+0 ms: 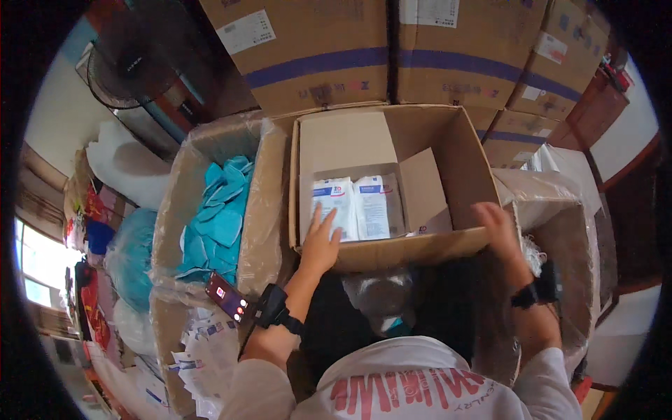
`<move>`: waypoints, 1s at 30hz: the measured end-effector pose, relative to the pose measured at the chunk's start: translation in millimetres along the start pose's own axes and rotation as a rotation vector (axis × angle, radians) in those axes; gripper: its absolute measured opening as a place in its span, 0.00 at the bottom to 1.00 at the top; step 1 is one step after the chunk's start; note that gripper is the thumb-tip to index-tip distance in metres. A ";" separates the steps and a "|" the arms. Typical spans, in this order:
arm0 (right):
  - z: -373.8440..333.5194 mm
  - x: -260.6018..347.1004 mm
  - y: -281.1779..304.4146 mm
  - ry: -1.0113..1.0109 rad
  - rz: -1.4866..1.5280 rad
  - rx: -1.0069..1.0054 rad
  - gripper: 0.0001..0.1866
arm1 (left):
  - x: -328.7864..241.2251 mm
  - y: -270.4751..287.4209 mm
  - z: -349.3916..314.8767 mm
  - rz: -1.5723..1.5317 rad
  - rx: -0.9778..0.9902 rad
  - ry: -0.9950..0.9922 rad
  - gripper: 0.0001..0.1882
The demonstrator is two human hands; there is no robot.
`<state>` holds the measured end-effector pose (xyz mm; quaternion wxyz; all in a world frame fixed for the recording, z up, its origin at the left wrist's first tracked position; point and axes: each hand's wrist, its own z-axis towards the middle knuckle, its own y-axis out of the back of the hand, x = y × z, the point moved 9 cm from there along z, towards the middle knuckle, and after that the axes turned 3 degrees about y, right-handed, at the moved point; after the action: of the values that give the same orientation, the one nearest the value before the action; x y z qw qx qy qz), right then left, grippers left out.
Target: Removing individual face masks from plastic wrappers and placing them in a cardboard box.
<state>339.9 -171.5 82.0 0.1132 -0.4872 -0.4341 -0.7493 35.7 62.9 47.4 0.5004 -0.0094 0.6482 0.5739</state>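
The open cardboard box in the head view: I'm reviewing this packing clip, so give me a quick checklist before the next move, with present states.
1. Open cardboard box flaps up, inside reachable: ok.
2. Left hand reaches the white packets: ok, fingertips on them.
3. Left hand grips a packet: not ok, fingers spread flat.
4. Right hand empty: cannot tell, blurred.
5. Room beside the packets: ok, bare cardboard there.

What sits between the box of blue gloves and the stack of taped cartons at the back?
In the head view, an open cardboard box sits between them, holding white packets; the left hand rests on its near edge.
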 end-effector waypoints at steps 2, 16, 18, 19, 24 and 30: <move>1.0 22.2 -79.4 -0.102 0.263 0.188 0.13 | -4.6 23.2 1.9 0.069 -0.131 -0.057 0.22; 50.8 -19.7 -328.4 -0.289 0.300 0.327 0.20 | 75.8 22.1 -20.1 0.258 -0.159 0.122 0.27; 53.3 -20.4 -323.2 -0.241 0.303 0.224 0.19 | 72.0 18.4 -17.4 0.274 -0.173 0.116 0.27; 54.2 -21.4 -319.6 -0.216 0.305 0.171 0.19 | 70.5 17.7 -17.0 0.273 -0.175 0.121 0.27; 52.3 27.4 -308.0 -0.196 0.147 0.131 0.19 | 72.0 22.5 -21.2 0.254 -0.180 0.164 0.27; 48.8 45.4 -305.1 -0.213 0.132 0.286 0.17 | 77.8 20.0 -23.1 0.247 -0.202 0.157 0.28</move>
<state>167.2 59.5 -38.0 0.1837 -0.5700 -0.5127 -0.6153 -29.5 96.1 7.1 0.3704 -0.0250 0.6205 0.6908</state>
